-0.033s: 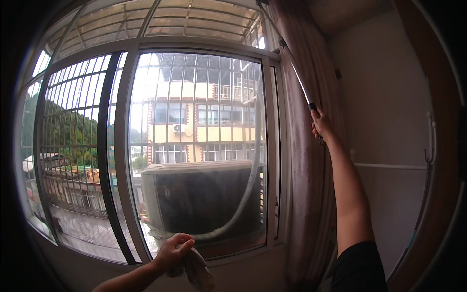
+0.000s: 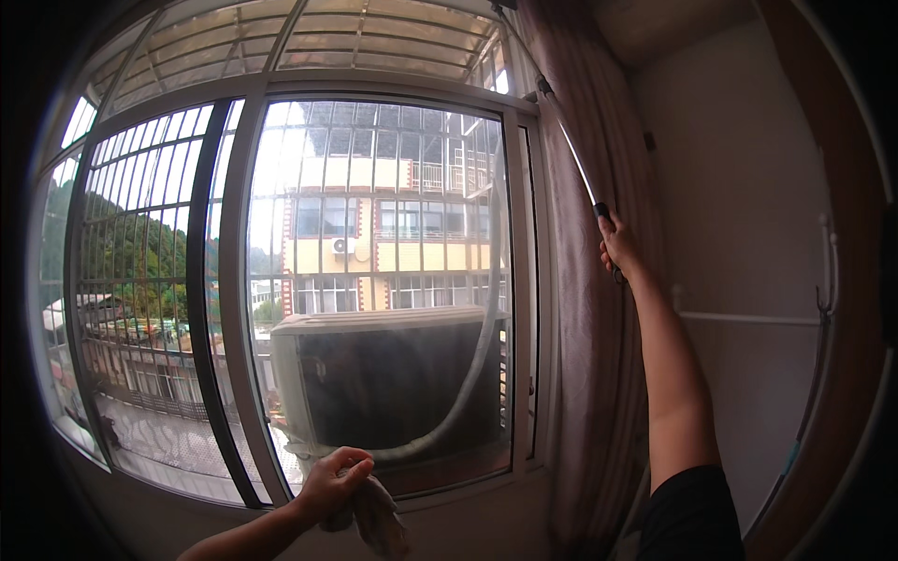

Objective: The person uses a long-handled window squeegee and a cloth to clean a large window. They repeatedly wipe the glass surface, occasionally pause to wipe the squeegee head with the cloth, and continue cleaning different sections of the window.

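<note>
High on the right, my right hand [image 2: 619,248] is wrapped round the black grip of a silver telescopic pole [image 2: 577,154]. The pole slants up and left across the curtain [image 2: 599,122]. Its dark far end meets the upper edge of the picture, near the top of the window, and what it carries is cut off. Low in the middle, my left hand [image 2: 335,481] is closed on a crumpled greyish cloth [image 2: 379,524] that hangs below the fingers. That hand is in front of the lower part of the window pane [image 2: 374,234].
Sliding window frames [image 2: 253,280] fill the left and middle. Outside are metal bars, a large air-conditioner unit [image 2: 393,383] with a pale hose [image 2: 472,374], and a yellow building [image 2: 412,252]. At right, a white rail [image 2: 748,320] and hooks [image 2: 829,271] line the wall.
My right hand and the pole's grip have shifted down very slightly. My left hand and the cloth look unmoved.
</note>
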### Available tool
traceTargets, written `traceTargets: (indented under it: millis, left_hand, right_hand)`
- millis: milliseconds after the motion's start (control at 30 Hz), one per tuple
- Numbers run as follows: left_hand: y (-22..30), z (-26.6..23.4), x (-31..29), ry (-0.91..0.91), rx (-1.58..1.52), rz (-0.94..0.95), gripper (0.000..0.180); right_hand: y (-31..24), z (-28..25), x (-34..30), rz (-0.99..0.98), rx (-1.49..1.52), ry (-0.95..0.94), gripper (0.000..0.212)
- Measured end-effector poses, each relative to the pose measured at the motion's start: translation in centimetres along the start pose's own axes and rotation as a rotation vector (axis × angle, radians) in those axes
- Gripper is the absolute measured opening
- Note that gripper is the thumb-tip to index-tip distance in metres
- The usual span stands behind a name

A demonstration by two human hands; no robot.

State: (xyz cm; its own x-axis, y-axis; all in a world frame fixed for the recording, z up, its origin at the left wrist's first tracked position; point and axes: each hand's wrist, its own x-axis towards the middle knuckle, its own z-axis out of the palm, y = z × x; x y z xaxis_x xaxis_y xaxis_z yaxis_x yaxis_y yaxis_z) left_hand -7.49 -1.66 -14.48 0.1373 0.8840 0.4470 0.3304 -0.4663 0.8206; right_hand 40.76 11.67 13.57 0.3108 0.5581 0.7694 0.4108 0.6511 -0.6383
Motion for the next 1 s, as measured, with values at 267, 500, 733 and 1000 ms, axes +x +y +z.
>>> traceTargets:
  millis: [267,500,733,1000]
  left_hand:
    - [1.2,1.0,-0.2,-0.076,-0.028,0.011,0.037]
    - [1.9,2.9,-0.1,-0.143,-0.056,0.085,0.034]
    - [1.7,3.4,-0.8,-0.237,-0.052,0.155,0.032]
    - [1.2,3.5,-1.4,-0.303,-0.073,0.142,0.037]
  right_hand:
    - [4.8,-0.5,-6.4,0.079,-0.047,-0.017,0.048]
    - [7.3,-0.8,-14.1,0.161,-0.091,-0.051,0.05]
    - [10.0,-1.2,-22.7,0.252,-0.056,-0.067,0.049]
    - [11.2,-1.6,-33.9,0.358,0.007,-0.136,0.051]
